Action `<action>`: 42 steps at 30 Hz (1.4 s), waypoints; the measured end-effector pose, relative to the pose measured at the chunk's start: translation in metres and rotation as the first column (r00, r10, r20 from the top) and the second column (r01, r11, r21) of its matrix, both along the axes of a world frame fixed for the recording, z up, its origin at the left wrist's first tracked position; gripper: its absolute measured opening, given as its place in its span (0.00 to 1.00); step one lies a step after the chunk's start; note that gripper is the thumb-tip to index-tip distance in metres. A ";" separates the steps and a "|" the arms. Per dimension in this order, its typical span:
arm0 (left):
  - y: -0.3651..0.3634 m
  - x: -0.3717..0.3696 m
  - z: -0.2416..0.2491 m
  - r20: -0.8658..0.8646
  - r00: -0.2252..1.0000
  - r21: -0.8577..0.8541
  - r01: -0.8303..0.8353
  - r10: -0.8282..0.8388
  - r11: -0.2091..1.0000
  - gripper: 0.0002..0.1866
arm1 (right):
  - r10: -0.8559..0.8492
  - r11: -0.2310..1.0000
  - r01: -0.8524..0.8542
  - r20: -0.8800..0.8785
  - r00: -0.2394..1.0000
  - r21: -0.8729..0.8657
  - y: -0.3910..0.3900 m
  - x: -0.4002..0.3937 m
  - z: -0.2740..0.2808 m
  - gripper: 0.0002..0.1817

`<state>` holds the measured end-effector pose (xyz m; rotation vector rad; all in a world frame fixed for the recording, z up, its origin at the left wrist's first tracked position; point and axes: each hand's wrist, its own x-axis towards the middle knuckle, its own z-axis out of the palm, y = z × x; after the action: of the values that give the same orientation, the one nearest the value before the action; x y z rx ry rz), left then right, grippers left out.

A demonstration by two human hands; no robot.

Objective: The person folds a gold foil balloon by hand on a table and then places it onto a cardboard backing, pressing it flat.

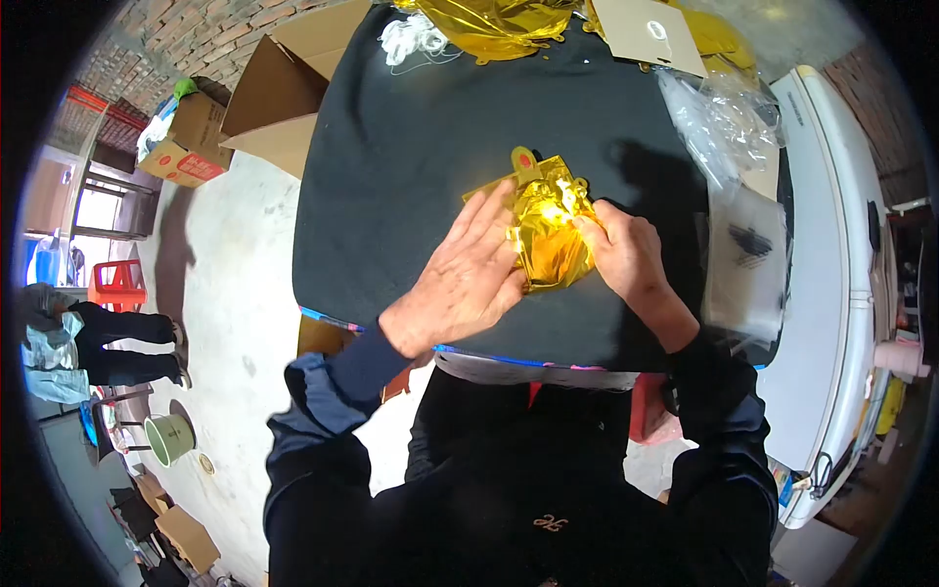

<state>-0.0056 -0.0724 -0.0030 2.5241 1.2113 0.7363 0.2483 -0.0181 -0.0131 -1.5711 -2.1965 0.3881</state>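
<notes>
Gold foil (553, 249) lies near the middle of the surface (411, 157). The left hand (468, 269), fingers extended, rests along its left side, apparently steadying it; the right hand (631, 249) pinches its right edge, presumably for control. Cord (413, 39) lies far left, well apart.

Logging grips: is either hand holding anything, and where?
Right hand pinches the gold foil by its right edge; the left hand lies along its left side.

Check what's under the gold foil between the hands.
Black cloth shows around the gold foil; a gold tab with a red mark pokes out at its far edge. What lies directly beneath is covered.
</notes>
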 end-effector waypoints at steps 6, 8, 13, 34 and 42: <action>-0.057 0.023 -0.005 0.243 0.898 0.038 -0.386 0.366 0.922 0.21 | -0.019 0.996 0.022 0.042 0.999 -0.081 0.001 -0.002 0.005 0.16; -0.067 0.040 -0.008 0.274 0.837 0.029 -0.499 0.474 0.866 0.19 | -0.011 0.996 0.014 0.038 0.999 -0.090 0.001 -0.001 0.007 0.16; -0.071 0.059 -0.012 0.294 0.757 -0.015 -0.607 0.584 0.794 0.16 | 0.039 0.997 -0.039 -0.009 0.999 -0.061 0.004 0.002 0.004 0.16; -0.053 0.068 -0.020 0.241 0.734 0.042 -0.662 0.635 0.749 0.11 | 0.082 0.993 -0.081 0.016 0.996 -0.090 0.007 0.007 0.005 0.19; -0.066 0.067 -0.018 0.324 0.781 0.112 -0.593 0.534 0.798 0.25 | 0.065 0.995 -0.067 -0.023 0.998 -0.080 0.005 0.003 0.009 0.17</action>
<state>0.0614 -0.1380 -0.0205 2.0783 1.8950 1.3687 0.2514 -0.0131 -0.0044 -1.5317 -2.2480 0.5169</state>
